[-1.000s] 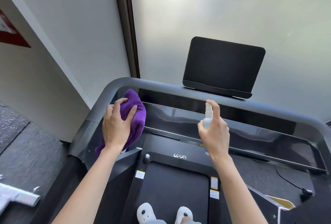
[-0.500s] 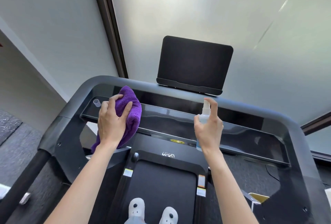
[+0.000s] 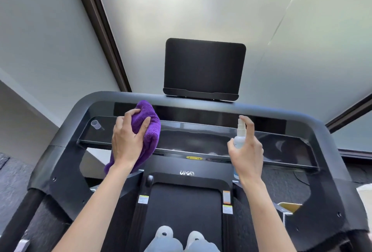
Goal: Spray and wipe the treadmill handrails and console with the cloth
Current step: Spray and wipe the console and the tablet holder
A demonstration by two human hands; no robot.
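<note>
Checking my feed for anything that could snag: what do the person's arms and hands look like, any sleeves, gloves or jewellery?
Both forearms are bare as far as the view shows, with no sleeves in sight. The left hand and the right hand wear no gloves, and no rings, watch or bracelets show. Fingernails look short and unpainted.

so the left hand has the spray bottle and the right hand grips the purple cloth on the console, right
Not quite: the hands are swapped. In the head view the left hand grips the purple cloth on the console, while the right hand holds the spray bottle upright, forefinger on its nozzle.
</note>
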